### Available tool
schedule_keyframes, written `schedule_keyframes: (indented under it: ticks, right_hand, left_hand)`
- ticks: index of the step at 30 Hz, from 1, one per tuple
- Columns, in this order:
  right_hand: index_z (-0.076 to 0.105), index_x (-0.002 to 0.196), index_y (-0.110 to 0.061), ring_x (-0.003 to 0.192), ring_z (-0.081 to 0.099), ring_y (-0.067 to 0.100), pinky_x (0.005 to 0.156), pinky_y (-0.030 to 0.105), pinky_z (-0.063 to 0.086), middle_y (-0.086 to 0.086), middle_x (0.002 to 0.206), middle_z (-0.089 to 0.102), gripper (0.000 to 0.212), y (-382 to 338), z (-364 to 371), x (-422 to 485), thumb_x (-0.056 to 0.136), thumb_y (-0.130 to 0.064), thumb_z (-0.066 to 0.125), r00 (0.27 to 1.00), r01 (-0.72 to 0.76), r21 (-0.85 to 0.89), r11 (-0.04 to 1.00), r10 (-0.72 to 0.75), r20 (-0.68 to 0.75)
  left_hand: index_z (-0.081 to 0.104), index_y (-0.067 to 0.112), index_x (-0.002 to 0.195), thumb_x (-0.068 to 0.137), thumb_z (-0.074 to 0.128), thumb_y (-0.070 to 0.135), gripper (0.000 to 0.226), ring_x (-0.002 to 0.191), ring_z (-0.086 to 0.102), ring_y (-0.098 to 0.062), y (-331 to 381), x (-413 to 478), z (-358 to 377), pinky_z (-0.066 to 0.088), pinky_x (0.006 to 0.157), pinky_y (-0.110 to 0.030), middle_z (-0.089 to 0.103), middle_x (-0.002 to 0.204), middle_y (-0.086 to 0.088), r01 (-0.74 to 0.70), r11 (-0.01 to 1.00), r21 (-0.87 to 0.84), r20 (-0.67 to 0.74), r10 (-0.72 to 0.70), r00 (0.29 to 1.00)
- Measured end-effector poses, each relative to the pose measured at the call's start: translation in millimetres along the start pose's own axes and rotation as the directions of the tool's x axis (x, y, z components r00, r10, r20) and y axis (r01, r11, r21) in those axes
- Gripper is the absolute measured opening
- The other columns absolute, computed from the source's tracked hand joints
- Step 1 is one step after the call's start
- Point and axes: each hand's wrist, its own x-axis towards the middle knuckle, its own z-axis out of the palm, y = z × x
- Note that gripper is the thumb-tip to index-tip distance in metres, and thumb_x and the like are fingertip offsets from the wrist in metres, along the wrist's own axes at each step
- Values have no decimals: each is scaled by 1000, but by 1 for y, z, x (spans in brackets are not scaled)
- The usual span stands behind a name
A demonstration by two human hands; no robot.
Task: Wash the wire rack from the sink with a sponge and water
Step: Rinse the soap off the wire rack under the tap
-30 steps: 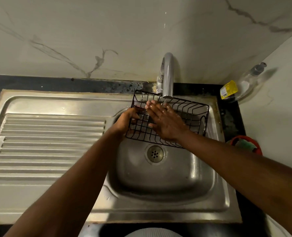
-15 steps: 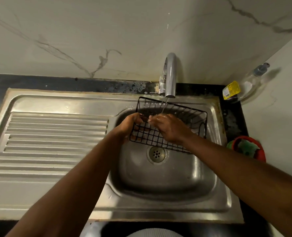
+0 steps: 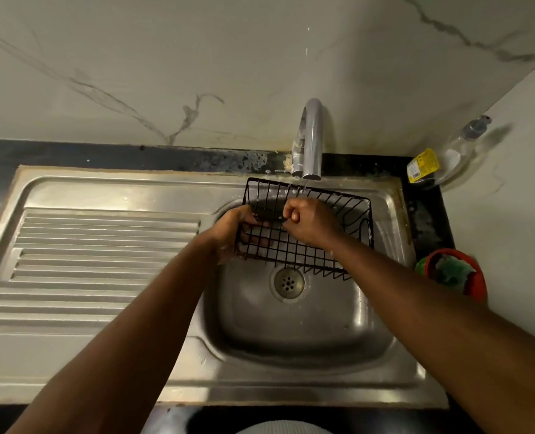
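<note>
Two hands meet over the far half of the sink (image 3: 291, 383). From my remote seat I see the black wire rack (image 3: 286, 249) held up above the basin, its far side just under the tap (image 3: 312, 139), tilted so the near edge hangs over the drain (image 3: 288, 282). My left hand (image 3: 233, 228) grips the rack's left end, with the thumb on top and the fingers curled beneath, showing through the grid. My right hand (image 3: 311, 222) sits inside the rack, fingers curled tight on a dark sponge (image 3: 267, 213) pressed against the wires; its outline is hard to make out. A thin stream of water (image 3: 304, 184) falls beside that hand. A clear bottle (image 3: 441, 158) stands by the sink's far right corner, and a red holder (image 3: 476, 277) lies along its right edge.
</note>
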Motion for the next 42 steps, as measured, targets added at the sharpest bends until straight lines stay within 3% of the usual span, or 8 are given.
schedule_keyframes:
  ticks: [3,8,12,18,24,28,34,42]
  right_hand:
    - [70,105,-14,96,65,24,85,41,60,7,102,70,20,8,-13,-2,85,-9,70,905,400,-365,841,-426,8]
    - [60,139,-7,132,56,39,111,54,47,20,140,61,50,11,-13,10,93,-23,74,818,521,-550,652,-565,105]
    - [47,149,-10,134,50,34,109,49,47,15,146,54,57,8,0,12,98,-24,68,866,388,-660,643,-500,21]
    - [39,152,-9,123,56,32,99,46,49,12,142,54,68,-14,17,24,97,-37,67,893,184,-728,660,-423,-157]
    - [48,142,-23,105,68,25,70,31,56,9,122,66,98,-24,6,45,69,-83,71,920,-372,-372,850,286,-267]
    - [63,99,-28,90,70,21,79,41,63,1,101,70,30,-17,-7,47,85,-47,80,973,-202,-31,979,205,110]
    - [48,144,-22,108,67,26,84,35,54,9,120,69,57,-16,-19,30,97,-46,67,998,44,-249,968,-33,50]
    - [69,89,-19,72,73,16,69,41,63,0,80,73,29,24,-33,-15,87,-45,80,964,-210,111,971,187,190]
  left_hand:
    - [62,9,130,89,49,28,47,116,68,-44,4,5,-9,55,95,-52,70,129,-21,58,998,-33,19,-58,998]
    - [59,10,135,74,63,34,66,125,62,-44,10,2,-9,54,96,-51,68,133,-22,171,984,52,85,-175,981]
    - [60,11,136,72,64,34,68,127,60,-43,18,1,-2,45,106,-56,70,130,-21,172,978,122,129,-187,974]
    - [59,4,138,93,52,28,52,112,66,-38,35,1,2,60,74,-43,65,136,-26,117,983,144,124,-135,983]
    - [61,7,133,92,50,33,50,115,62,-40,44,-3,-1,55,90,-51,67,130,-23,128,970,209,109,-153,982]
    - [61,9,129,92,49,33,45,111,62,-38,39,-5,1,53,80,-45,68,126,-22,133,964,230,91,-158,983]
    - [64,6,120,90,51,35,43,107,63,-39,40,-2,-10,50,94,-50,71,112,-19,128,962,240,89,-153,984]
    - [63,3,100,83,57,28,31,79,67,-31,44,-8,-43,55,70,-39,68,91,-17,82,983,162,85,-96,992]
